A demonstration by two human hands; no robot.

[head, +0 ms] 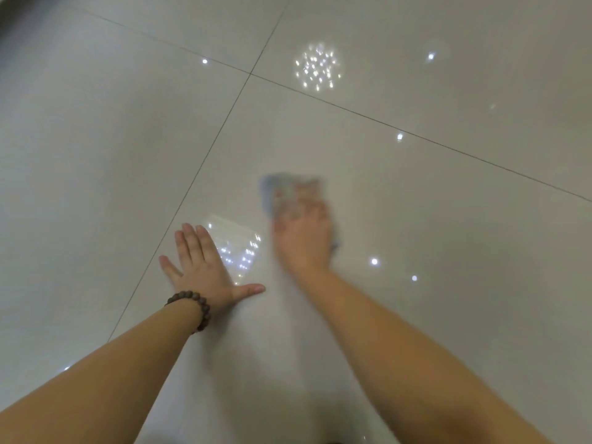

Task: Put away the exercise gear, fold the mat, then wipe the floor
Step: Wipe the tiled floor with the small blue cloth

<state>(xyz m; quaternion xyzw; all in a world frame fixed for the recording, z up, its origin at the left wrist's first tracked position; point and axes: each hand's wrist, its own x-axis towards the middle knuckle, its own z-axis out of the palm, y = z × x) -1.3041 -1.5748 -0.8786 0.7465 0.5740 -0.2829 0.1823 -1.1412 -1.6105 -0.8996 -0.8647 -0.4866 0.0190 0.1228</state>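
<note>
My left hand (205,267) lies flat on the glossy pale tiled floor (416,203), fingers straight and spread, a brown bead bracelet on the wrist. My right hand (302,232) is blurred with motion and presses a light blue cloth (270,193) against the floor just right of the left hand. The cloth sticks out beyond the fingertips and a bit shows at the hand's right side. How the right fingers lie on the cloth is too blurred to tell. No exercise gear or mat is in view.
Dark grout lines (224,120) cross the tiles. Ceiling lights reflect as bright spots (317,67) in the floor. A dark edge shows in the top left corner (9,14).
</note>
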